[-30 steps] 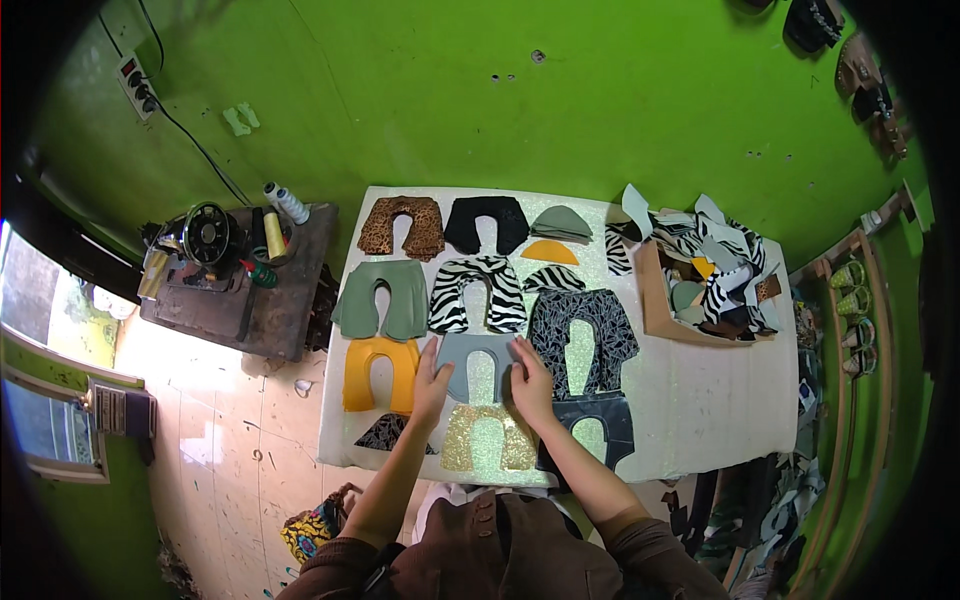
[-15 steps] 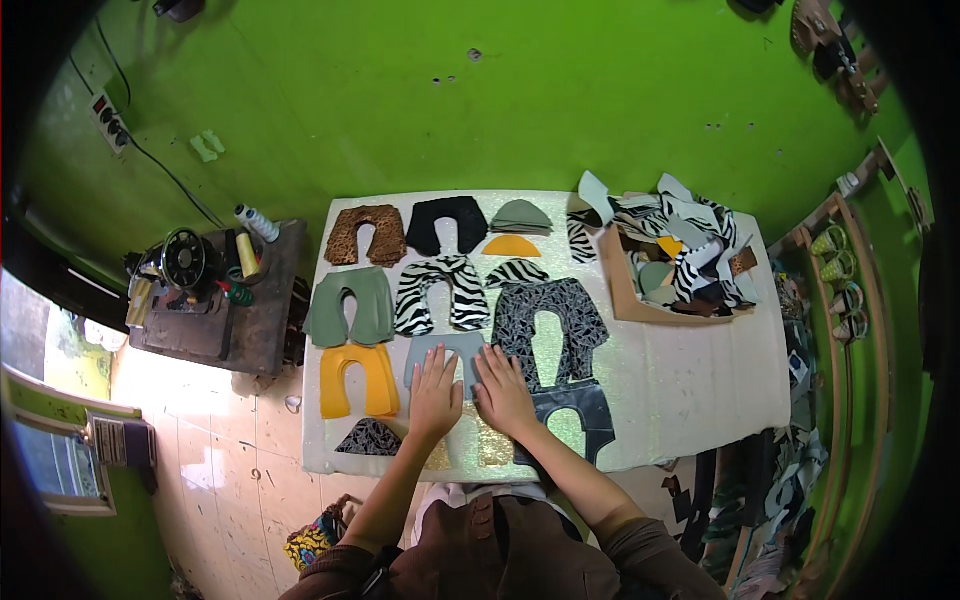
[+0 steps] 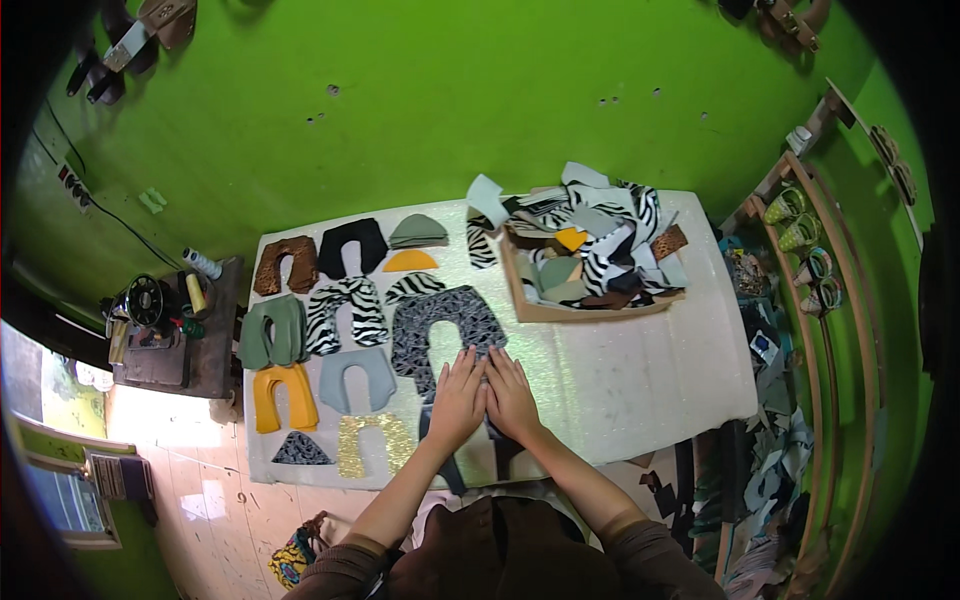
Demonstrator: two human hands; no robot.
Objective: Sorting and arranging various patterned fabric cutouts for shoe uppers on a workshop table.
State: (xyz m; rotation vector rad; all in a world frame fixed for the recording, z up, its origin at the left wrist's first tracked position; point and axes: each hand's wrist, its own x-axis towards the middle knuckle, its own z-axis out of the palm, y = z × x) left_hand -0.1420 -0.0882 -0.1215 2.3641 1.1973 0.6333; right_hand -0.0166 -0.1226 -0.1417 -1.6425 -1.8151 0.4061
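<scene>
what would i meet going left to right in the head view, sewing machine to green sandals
Sewing machine, yellow U-shaped piece, grey-blue U-shaped piece, left hand, right hand, green sandals. Things with overlapping places are left out.

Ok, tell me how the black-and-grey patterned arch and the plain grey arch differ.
The patterned arch carries a dense black-and-grey print; the plain grey arch is one pale tone.
The patterned arch looks clearly larger than the plain grey arch.
The left hand and right hand partly hide the patterned arch; the plain grey arch is uncovered.
Both lie on the table.
</scene>
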